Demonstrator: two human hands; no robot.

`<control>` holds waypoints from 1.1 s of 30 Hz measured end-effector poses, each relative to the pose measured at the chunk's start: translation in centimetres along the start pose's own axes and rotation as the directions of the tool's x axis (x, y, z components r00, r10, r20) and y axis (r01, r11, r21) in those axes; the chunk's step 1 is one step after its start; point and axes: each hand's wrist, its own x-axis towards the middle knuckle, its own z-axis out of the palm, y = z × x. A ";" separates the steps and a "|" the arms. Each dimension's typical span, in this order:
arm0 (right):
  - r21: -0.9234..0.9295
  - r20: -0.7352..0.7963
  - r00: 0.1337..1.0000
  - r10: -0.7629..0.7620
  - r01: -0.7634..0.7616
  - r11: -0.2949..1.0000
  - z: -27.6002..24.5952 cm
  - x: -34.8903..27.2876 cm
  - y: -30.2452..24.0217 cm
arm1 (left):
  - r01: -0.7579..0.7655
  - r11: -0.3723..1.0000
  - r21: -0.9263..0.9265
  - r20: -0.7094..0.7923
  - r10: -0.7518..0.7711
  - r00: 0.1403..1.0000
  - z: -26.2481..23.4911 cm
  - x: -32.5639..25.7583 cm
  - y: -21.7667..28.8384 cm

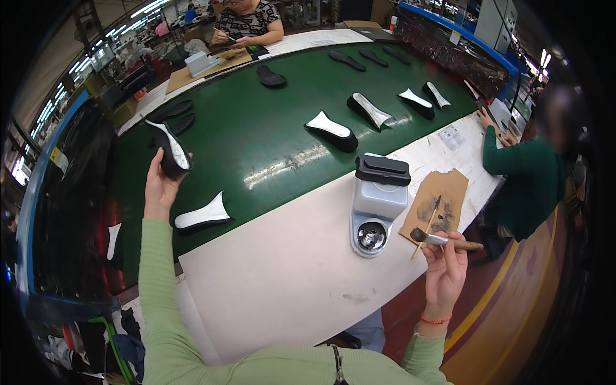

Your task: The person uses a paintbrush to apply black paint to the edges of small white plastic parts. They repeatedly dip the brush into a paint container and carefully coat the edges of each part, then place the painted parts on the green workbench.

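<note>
At the far left, my left hand [157, 189] grips a black wedge shoe sole [173, 154] with a white top face, tilted up over the green conveyor belt [269, 128]. My right hand [444, 273] pinches a brush [439, 240] by its wooden handle, dark bristles pointing left. Close by the brush lies a smudged piece of brown cardboard [459, 186] with a thin brush [435, 210] across it. To its left stands a plastic dispenser [380, 196] with a black lid and a round cup of dark liquid [371, 236]. Another white-topped sole [204, 215] rests near my left forearm.
Several white-topped wedge soles [332, 130] and flat black soles [272, 77] lie on the belt. A pale board [269, 282] covers the table edge before me. One person [247, 25] works across the belt, another in a green sleeve [523, 154] at the right.
</note>
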 end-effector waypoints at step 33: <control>-0.020 -0.063 0.998 0.014 -0.015 1.000 -0.9 -0.7 0.9 | -0.259 -0.202 0.944 0.275 0.057 0.960 -1.9 1.4 -1.3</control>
